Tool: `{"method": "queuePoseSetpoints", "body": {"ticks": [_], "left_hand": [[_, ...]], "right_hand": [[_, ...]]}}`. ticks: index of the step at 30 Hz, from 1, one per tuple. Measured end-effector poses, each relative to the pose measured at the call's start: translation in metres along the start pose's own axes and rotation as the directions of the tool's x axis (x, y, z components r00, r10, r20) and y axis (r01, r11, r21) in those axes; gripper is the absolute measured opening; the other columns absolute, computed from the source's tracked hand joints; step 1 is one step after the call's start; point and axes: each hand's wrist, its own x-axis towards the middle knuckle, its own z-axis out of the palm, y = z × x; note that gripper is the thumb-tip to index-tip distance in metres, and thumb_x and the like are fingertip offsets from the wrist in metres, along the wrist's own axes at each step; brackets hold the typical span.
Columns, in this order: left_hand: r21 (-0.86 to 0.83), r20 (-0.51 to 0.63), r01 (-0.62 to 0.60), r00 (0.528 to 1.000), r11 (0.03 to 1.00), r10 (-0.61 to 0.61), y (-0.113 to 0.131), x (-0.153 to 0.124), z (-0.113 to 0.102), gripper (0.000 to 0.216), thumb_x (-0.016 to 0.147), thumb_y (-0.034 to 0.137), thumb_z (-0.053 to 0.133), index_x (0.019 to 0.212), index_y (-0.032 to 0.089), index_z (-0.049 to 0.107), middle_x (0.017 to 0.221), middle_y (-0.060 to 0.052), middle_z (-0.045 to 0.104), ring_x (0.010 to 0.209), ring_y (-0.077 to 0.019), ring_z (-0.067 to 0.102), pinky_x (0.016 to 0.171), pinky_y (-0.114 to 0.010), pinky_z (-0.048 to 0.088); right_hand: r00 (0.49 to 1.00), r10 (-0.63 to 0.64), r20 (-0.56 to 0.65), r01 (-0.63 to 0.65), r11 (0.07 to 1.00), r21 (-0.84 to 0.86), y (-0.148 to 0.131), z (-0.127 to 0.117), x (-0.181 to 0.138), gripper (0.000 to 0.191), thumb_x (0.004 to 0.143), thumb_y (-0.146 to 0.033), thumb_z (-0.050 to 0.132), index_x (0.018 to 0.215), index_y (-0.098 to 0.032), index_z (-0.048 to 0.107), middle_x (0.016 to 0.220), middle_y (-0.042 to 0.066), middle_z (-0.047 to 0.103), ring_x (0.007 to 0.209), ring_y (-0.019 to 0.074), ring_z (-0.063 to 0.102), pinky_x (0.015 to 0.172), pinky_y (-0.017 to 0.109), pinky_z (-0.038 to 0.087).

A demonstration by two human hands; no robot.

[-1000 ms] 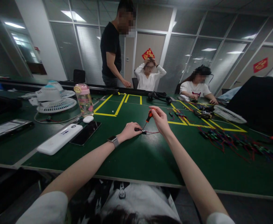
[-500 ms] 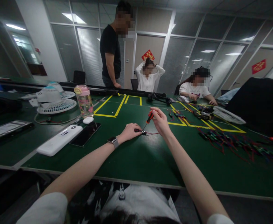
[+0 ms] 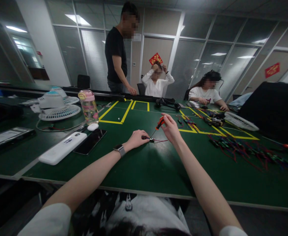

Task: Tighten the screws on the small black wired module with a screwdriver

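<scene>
Green tabletop (image 3: 134,170) bears a wired part (image 3: 152,140) between left hand (image 3: 135,138) and right hand (image 3: 171,128).

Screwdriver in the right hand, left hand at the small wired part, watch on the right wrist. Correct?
Not quite: the watch is on the left wrist, as the head view shows. The right hand does hold the screwdriver, with the left hand at the small wired part.

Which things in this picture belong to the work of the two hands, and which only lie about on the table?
In use:
right hand, holding an orange screwdriver
left hand, at the small wired part near the screwdriver's tip

Seemingly just lying about:
white fan
pink-lidded bottle
white oblong device
dark phone
wired bundles (perhaps related)
</scene>
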Motion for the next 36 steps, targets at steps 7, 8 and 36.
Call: {"method": "queuePoseSetpoints", "body": {"ticks": [7, 8, 36], "left_hand": [[-0.011, 0.001, -0.003, 1.000, 1.000, 0.004, -0.001, 0.000, 0.000, 0.014, 0.092, 0.031, 0.072, 0.100, 0.025, 0.082, 0.114, -0.002, 0.078, 0.107, -0.0234, 0.068, 0.100, -0.036, 0.048], [-0.011, 0.006, -0.003, 1.000, 1.000, 0.003, -0.001, 0.000, 0.000, 0.014, 0.092, 0.031, 0.072, 0.100, 0.025, 0.082, 0.114, -0.002, 0.078, 0.107, -0.0235, 0.068, 0.100, -0.036, 0.048], [-0.023, -0.003, -0.007, 1.000, 1.000, 0.007, 0.001, -0.001, -0.002, 0.013, 0.092, 0.030, 0.072, 0.098, 0.025, 0.083, 0.112, -0.003, 0.078, 0.106, -0.0230, 0.069, 0.099, -0.035, 0.050]], "right_hand": [[0.997, -0.035, 0.062, 0.036, 0.999, -0.014, -0.001, 0.008, -0.007, 0.039, 0.072, -0.058, 0.083, 0.092, -0.028, 0.069, 0.087, 0.001, 0.072, 0.085, 0.0193, 0.067, 0.082, 0.036, 0.056], [0.997, -0.066, 0.037, 0.067, 0.997, -0.038, 0.000, 0.009, -0.007, 0.039, 0.072, -0.059, 0.083, 0.091, -0.027, 0.069, 0.085, 0.000, 0.071, 0.083, 0.0188, 0.066, 0.080, 0.034, 0.055], [0.999, -0.032, 0.009, 0.031, 0.999, 0.039, 0.003, 0.000, -0.001, 0.039, 0.070, -0.055, 0.085, 0.095, -0.029, 0.070, 0.085, -0.001, 0.072, 0.084, 0.0167, 0.067, 0.080, 0.033, 0.056]]}}
